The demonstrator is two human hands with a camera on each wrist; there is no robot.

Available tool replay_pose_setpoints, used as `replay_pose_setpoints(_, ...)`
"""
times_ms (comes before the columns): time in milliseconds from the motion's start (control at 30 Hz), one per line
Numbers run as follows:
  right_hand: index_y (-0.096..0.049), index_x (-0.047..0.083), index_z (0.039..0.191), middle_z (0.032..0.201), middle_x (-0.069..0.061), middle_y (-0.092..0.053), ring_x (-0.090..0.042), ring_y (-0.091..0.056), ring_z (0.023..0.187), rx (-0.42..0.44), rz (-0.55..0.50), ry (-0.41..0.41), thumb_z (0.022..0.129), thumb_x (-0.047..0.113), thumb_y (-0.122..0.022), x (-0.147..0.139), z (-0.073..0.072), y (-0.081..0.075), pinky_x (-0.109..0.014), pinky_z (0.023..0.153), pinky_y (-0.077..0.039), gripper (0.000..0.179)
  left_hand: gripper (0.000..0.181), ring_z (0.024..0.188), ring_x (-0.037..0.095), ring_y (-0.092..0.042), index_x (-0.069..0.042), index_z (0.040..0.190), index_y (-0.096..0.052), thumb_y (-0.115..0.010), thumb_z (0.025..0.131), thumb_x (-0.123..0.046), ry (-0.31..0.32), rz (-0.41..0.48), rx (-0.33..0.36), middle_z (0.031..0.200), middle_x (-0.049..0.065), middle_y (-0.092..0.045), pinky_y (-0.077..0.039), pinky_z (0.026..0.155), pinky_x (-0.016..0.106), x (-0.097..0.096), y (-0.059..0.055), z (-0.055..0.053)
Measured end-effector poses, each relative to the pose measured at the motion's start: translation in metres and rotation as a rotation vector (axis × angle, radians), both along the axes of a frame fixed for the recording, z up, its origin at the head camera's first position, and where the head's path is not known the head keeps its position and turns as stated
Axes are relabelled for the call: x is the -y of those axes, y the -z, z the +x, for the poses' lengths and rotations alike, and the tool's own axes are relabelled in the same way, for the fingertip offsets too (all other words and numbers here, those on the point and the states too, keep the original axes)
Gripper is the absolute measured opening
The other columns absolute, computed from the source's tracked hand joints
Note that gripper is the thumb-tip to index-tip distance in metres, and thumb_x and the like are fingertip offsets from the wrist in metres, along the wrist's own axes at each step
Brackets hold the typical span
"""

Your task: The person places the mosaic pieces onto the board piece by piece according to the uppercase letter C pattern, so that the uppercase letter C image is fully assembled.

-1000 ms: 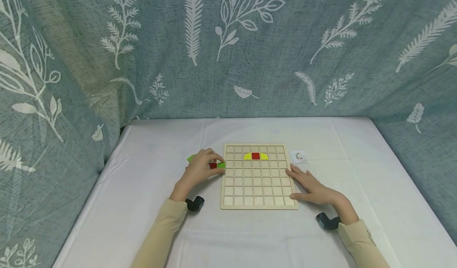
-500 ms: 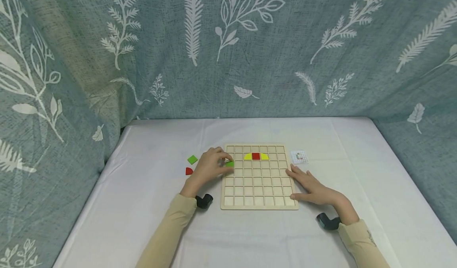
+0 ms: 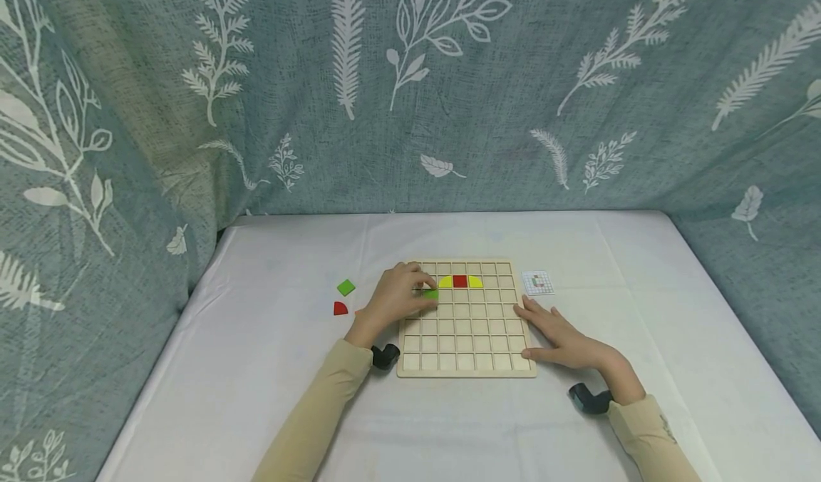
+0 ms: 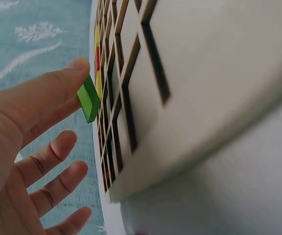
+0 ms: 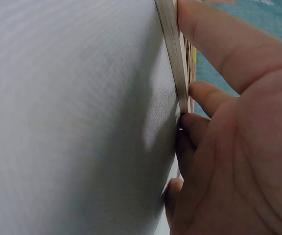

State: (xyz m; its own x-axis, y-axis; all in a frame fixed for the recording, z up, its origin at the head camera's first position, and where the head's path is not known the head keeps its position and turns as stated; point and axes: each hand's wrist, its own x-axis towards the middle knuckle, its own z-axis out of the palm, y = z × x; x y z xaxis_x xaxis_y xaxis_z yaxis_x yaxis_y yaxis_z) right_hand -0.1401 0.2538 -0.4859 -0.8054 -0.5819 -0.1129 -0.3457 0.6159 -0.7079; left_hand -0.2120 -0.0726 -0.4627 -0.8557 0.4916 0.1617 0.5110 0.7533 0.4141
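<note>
- Green tile (image 3: 430,294): was held over the left part of the board (image 3: 465,329), near the left yellow piece (image 3: 445,281); whether it touched the board could not be told.
- Left hand (image 3: 398,293): pinched the green tile between thumb and index finger; its other three fingers lay apart from the tile, loosely bent, as the left wrist view showed.
- Right hand (image 3: 566,343): lay with fingers spread and relaxed, thumb and fingertips resting at the right edge of the board.
- Red square (image 3: 460,281): lay in the board's grid, between the left yellow piece and the right yellow piece (image 3: 475,281), all three in one row.
- Card (image 3: 537,282): lay just beside the board's right edge, printed with a grid and small coloured marks.
- Loose green tile (image 3: 346,287): lay to the left of the board on the white cloth (image 3: 212,396).
- Red piece (image 3: 341,309): lay near the loose green tile, one side rounded.
- Orange piece (image 3: 357,312): was mostly hidden behind the left wrist.
</note>
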Motion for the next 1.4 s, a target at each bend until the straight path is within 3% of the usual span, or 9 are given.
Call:
replay_pose_setpoints(367,-0.025,0.003,0.146,0.153,-0.022,-0.007,-0.041,-0.003,0.140,0.002,-0.001,0.004,0.087,0.033,-0.062,0.000,0.000,0.000,-0.060,0.108,0.002,0.076,0.026,0.077,0.015,-0.050,-0.021,0.093,-0.073,-0.075,0.075,-0.038,0.030,-0.056,-0.041,0.087,0.000,-0.058,-0.042,0.069,0.030,-0.018,-0.002,-0.007)
replay_pose_setpoints(633,-0.024,0.002,0.145,0.153,-0.023,-0.007,-0.041,-0.003,0.140,0.004,0.001,0.005,0.087,0.031,-0.063,0.002,0.001,-0.001,-0.059,0.109,0.003,0.076,0.026,0.079,0.016,-0.048,-0.020,0.094,-0.073,-0.075,0.075,-0.038,0.015,-0.065,0.011,0.088,0.000,-0.057,-0.042,0.078,0.038,-0.027,-0.002,-0.007)
replay_pose_setpoints(933,-0.024,0.002,0.146,0.153,-0.023,-0.006,-0.041,-0.003,0.140,-0.004,0.000,-0.003,0.087,0.031,-0.063,0.000,0.000,-0.001,-0.060,0.108,0.003,0.076,0.029,0.081,0.016,-0.050,-0.022,0.099,-0.072,-0.073,0.077,-0.041,-0.016,-0.093,0.001,0.090,-0.001,-0.058,-0.043,0.075,0.034,-0.022,0.002,-0.008)
replay_pose_setpoints(1200,-0.024,0.000,0.145,0.152,-0.024,-0.006,-0.043,-0.003,0.139,-0.009,-0.005,-0.008,0.087,0.030,-0.063,0.000,-0.001,-0.002,-0.062,0.107,0.003,0.077,0.023,0.079,0.016,-0.051,-0.020,0.096,-0.072,-0.073,0.078,-0.035,-0.016,-0.064,-0.013,0.088,0.001,-0.059,-0.043,0.070,0.032,-0.014,0.001,-0.005)
replay_pose_setpoints(1400,-0.024,0.000,0.145,0.152,-0.024,-0.006,-0.043,-0.003,0.139,-0.013,-0.006,-0.011,0.087,0.031,-0.063,0.000,0.000,0.000,-0.062,0.107,0.003,0.077,0.020,0.082,0.017,-0.052,-0.020,0.095,-0.073,-0.073,0.079,-0.033,-0.011,-0.052,0.018,0.089,0.000,-0.058,-0.043,0.071,0.032,-0.013,0.001,-0.003)
